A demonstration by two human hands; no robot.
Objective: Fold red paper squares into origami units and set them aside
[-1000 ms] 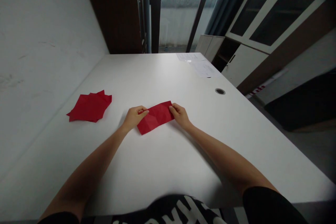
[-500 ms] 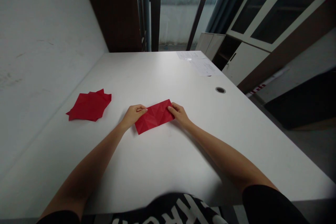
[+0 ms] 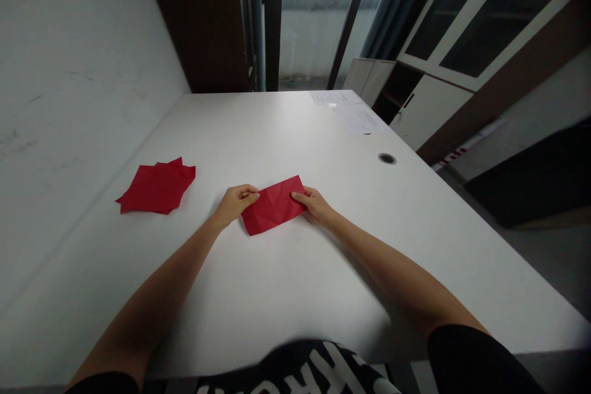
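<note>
The left hand (image 3: 235, 205) and right hand (image 3: 315, 206) pinch the short ends of a creased red rectangular paper strip (image 3: 273, 205) lying flat on the white desk (image 3: 277, 295). It looks light and soft, best held at those ends. A jagged red paper sheet (image 3: 157, 186) lies nearby.

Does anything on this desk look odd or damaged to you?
The red paper sheet left of the hands looks odd: its outline is jagged, with uneven points instead of straight edges. The red paper strip between the left hand and right hand also looks crumpled, marked with many creases rather than lying smooth.
</note>
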